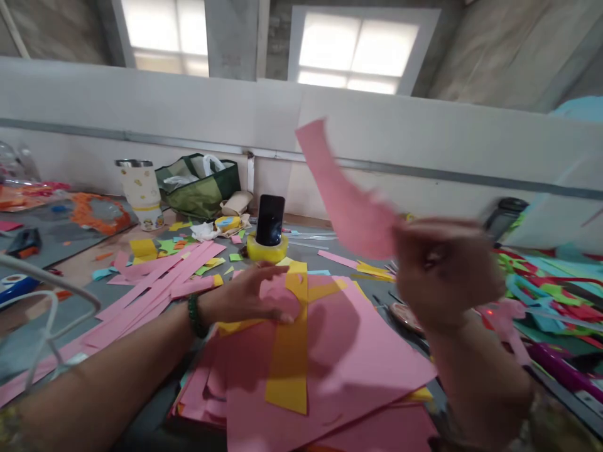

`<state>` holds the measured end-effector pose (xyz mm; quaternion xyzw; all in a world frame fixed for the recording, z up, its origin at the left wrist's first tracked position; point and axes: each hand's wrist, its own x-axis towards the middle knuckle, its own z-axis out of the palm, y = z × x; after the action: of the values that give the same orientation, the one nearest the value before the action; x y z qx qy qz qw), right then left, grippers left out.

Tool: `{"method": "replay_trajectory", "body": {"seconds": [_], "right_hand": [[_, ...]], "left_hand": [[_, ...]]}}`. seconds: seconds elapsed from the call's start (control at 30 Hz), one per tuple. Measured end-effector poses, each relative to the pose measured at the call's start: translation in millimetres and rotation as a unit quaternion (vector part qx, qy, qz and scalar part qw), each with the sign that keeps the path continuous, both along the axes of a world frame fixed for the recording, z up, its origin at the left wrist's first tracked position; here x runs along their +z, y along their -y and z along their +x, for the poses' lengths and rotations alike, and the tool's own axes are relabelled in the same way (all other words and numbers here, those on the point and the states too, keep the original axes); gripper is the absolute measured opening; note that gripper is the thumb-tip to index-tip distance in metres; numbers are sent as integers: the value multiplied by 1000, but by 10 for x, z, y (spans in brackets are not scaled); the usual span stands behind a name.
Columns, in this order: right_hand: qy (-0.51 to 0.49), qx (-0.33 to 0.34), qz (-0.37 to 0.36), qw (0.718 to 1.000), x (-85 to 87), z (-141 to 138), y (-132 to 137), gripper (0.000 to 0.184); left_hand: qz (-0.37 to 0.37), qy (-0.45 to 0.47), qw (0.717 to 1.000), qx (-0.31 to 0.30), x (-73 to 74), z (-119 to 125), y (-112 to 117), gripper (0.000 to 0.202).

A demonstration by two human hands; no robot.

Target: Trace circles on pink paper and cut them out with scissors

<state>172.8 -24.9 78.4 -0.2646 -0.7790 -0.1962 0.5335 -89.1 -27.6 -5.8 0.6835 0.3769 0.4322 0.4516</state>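
Note:
My right hand (443,276), blurred by motion, is raised at the right with its fingers closed on a curved pink paper strip (336,194). The strip stands up and bends away to the upper left. My left hand (247,295) rests over the paper stack, thumb and fingers spread apart around a round pink paper piece (285,306). Beside that piece, a yellow paper strip (288,364) lies lengthwise on the large pink sheet (367,364). More pink and yellow sheets show beneath it. Whether the left fingertips press on the paper, I cannot tell.
A dark phone (270,220) leans upright in a yellow tape roll (266,248) behind the stack. Pink strips (155,289) and scraps lie to the left, near a tumbler (140,194) and a green bag (200,188). A pink glue gun (506,320) and coloured scraps are at right.

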Motion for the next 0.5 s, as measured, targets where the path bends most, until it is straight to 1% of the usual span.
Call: {"method": "replay_trajectory", "body": {"seconds": [0.03, 0.07, 0.1, 0.13, 0.2, 0.23, 0.27, 0.33, 0.4, 0.43, 0.5], "right_hand": [[66, 15, 43, 997, -73, -73, 32, 14], [132, 32, 81, 987, -140, -144, 53, 14], [188, 48, 105, 975, -199, -209, 61, 15], [229, 57, 125, 964, -251, -266, 60, 17], [294, 65, 155, 941, -332, -350, 33, 19], [309, 66, 159, 935, -364, -376, 13, 19], [319, 67, 161, 932, -390, -393, -7, 18], [332, 68, 160, 927, -426, -404, -40, 18], [334, 70, 159, 927, -441, -403, -52, 19], [332, 72, 159, 927, -442, -404, -49, 19], [327, 76, 159, 928, -442, -416, -33, 20]], "left_hand": [[-58, 65, 993, -81, 41, -2, 37, 68], [-116, 133, 974, -142, 77, -7, 64, 73], [-163, 196, 952, -168, 105, -16, 77, 75], [-192, 251, 936, -157, 123, -29, 75, 75], [-207, 335, 916, -75, 133, -64, 34, 64], [-208, 363, 908, -42, 129, -84, 4, 57], [-212, 378, 901, -29, 121, -104, -26, 52], [-231, 380, 895, -44, 98, -133, -70, 49], [-242, 361, 899, -59, 71, -142, -88, 51], [-243, 349, 903, -57, 56, -138, -91, 50], [-239, 323, 915, -35, 22, -116, -97, 44]]}}
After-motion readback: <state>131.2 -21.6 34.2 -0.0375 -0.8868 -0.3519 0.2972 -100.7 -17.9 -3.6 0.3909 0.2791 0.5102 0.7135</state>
